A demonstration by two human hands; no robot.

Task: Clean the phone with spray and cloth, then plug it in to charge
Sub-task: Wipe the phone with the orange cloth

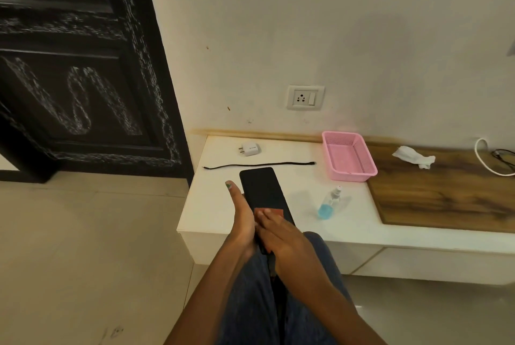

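My left hand [242,217] holds a black phone [260,188] by its left edge, screen up, over the near edge of the white counter [348,222]. My right hand [281,236] presses a small reddish cloth [269,211] onto the lower part of the screen. A small clear spray bottle [328,203] with blue liquid stands upright on the counter to the right of the phone. A white charger adapter [250,148] lies near the wall, and a black cable [259,165] lies stretched out in front of it. A white wall socket [305,97] is above the counter.
A pink plastic basket [348,159] sits to the right near the wall. Beyond it on the wooden counter section [440,194] lie a crumpled white tissue [413,157] and a white cord [486,160]. A dark carved door [83,65] stands at the left.
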